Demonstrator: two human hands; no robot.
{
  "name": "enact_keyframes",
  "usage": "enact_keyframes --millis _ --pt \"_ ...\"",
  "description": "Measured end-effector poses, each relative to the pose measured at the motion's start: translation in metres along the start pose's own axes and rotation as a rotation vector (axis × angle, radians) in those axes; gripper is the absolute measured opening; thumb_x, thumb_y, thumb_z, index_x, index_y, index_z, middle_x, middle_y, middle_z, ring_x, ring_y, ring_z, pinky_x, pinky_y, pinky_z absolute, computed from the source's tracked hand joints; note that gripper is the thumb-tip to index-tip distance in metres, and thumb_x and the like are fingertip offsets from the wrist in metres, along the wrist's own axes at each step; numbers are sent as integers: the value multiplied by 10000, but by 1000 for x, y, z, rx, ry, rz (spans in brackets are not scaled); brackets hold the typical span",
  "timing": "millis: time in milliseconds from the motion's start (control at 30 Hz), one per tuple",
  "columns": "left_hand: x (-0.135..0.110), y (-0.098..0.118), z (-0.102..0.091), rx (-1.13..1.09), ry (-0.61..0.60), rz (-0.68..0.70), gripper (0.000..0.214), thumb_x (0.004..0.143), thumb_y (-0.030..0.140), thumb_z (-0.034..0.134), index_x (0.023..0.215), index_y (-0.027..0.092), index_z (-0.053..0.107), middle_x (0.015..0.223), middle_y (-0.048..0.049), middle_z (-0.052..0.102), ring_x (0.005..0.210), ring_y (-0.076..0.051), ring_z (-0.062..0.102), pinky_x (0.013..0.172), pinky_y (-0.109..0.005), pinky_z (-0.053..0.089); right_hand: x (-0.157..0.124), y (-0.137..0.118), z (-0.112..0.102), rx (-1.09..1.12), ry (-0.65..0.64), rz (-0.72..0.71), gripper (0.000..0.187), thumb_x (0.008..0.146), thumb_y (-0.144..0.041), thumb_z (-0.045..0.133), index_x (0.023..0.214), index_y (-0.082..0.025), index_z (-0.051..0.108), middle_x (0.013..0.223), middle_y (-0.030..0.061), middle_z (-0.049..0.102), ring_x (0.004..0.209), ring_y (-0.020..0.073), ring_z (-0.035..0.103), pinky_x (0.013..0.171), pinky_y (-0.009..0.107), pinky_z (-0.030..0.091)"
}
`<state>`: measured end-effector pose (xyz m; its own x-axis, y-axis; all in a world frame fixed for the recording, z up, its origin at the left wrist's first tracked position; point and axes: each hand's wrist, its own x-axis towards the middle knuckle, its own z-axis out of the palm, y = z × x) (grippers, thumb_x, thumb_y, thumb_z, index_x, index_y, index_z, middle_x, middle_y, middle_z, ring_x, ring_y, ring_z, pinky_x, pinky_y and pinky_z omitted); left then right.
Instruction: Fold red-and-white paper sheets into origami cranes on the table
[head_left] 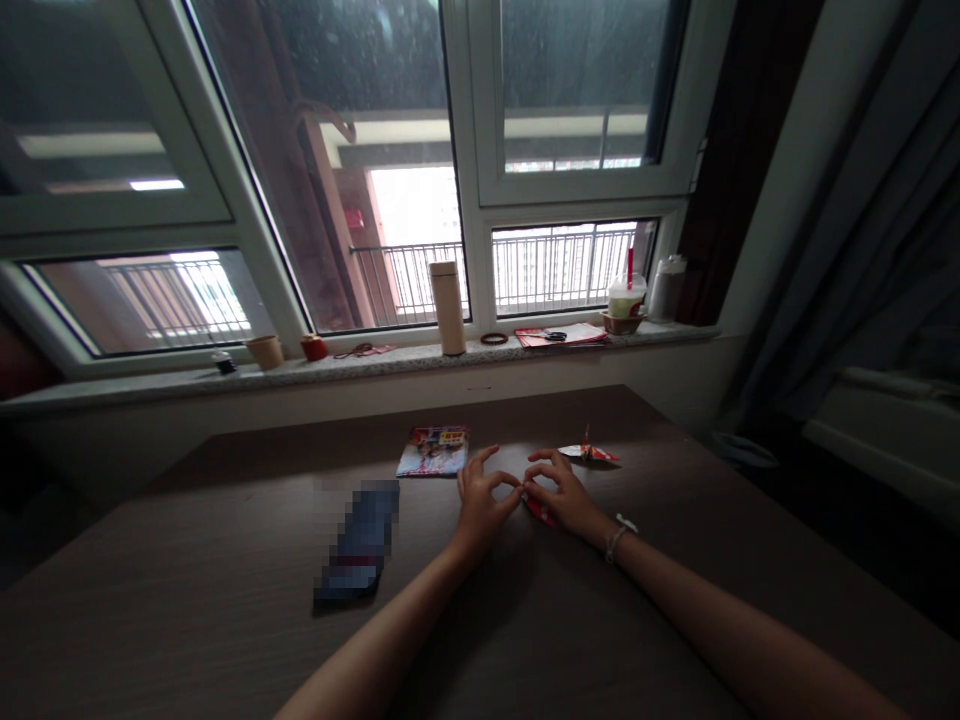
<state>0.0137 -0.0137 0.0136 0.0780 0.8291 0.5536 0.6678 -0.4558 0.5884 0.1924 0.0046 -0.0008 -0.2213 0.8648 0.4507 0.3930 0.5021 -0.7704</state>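
My left hand and my right hand meet over the middle of a dark wooden table. Both pinch a small red piece of folded paper, mostly hidden under the fingers. A bracelet sits on my right wrist. A finished folded paper figure, red and white, stands just beyond my right hand. A stack of colourful printed paper squares lies just beyond my left hand.
A dark flat object lies left of my left arm. On the windowsill stand a tall beige flask, a small cup, a red pot, papers with scissors, and a drink cup with straw. A dark curtain hangs at right.
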Motion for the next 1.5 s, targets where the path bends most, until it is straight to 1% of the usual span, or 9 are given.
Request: enact_keyframes --millis 267,467,700,867,933,1067,1167,1333,1500 --pt "1 2 0 -44 57 7 66 755 183 741 753 246 762 1373 -53 491 1300 -288 436 1114 -508 318 1 0 6 10 5 4 242 886 -453 575 875 -237 685 1207 73 492 1223 256 439 1098 431 318" --pt "0 0 3 -35 50 -18 81 780 201 714 796 261 766 1323 -58 528 1279 -287 455 1104 -520 332 2 1 2 -6 36 29 185 868 -401 601 883 -244 696 1173 71 505 1205 261 445 1102 450 317" --pt "3 -1 0 -45 42 -39 80 714 166 753 708 246 747 1368 -47 484 1323 -290 414 1129 -505 305 1 3 5 -34 38 16 165 865 -390 607 863 -256 703 1176 64 523 1204 259 444 1094 444 324" --pt "3 -5 2 -68 45 -69 52 760 201 725 739 240 752 1372 -62 477 1321 -293 416 1128 -514 304 2 3 6 -35 53 40 170 853 -407 630 864 -258 713 1148 62 538 1193 261 457 1087 441 336" --pt "3 -7 2 -75 65 -92 41 769 220 723 748 238 753 1367 -69 479 1311 -295 423 1120 -518 315 3 3 5 -35 64 39 173 839 -391 649 944 -268 709 1146 61 541 1184 258 467 1075 433 353" --pt "4 -14 1 -64 138 -120 48 777 243 715 742 232 746 1343 -66 504 1284 -292 439 1113 -520 326 0 9 5 -97 112 69 319 810 -374 680 1113 -279 644 1144 61 557 1157 270 481 1039 447 385" --pt "5 -19 1 -50 159 -138 85 786 283 715 729 229 746 1308 -63 528 1263 -292 454 1109 -521 330 -2 13 7 -196 93 91 266 800 -394 695 1028 -261 663 1106 71 557 1131 282 488 1024 461 396" --pt "6 -19 1 -22 132 -152 102 795 321 717 751 243 767 1310 -65 536 1273 -296 452 1115 -520 321 -4 14 10 -312 34 77 187 844 -402 660 973 -276 707 1134 79 533 1151 291 471 1036 481 379" --pt "7 -26 -2 25 150 -153 196 861 334 624 769 228 761 1275 -90 565 1235 -295 480 1092 -525 345 -4 14 10 -344 23 68 178 860 -403 651 975 -293 730 1107 88 546 1130 297 473 1024 482 382"
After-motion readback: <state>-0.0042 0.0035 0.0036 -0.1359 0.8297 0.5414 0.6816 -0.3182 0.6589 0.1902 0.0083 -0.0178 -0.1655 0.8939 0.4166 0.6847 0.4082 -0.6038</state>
